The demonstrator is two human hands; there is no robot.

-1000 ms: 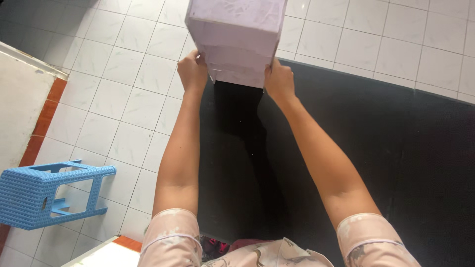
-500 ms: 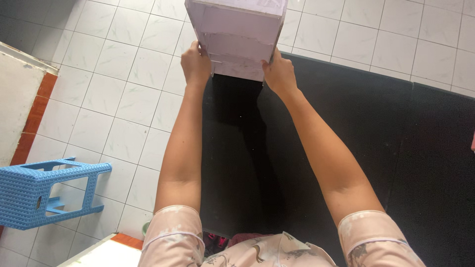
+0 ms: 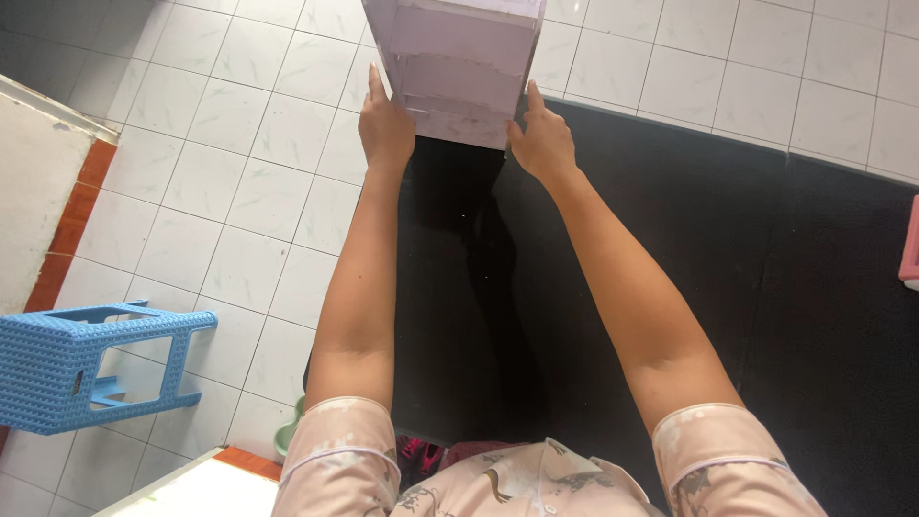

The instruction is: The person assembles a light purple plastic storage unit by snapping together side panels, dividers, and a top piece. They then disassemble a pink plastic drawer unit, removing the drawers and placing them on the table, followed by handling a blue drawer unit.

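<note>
The pale lilac box [image 3: 458,67], raised over the black mat's [image 3: 766,287] far edge, is pressed between left hand [image 3: 386,124] and right hand [image 3: 542,142], fingers flat together (no underside support); it could slip down.

A box [image 3: 458,67] sits at the far edge of the mat [image 3: 766,287], between the left hand [image 3: 385,124] and right hand [image 3: 544,144]. A plastic stool [image 3: 86,364] lies on the tiled floor [image 3: 211,191], left of the mat
</note>
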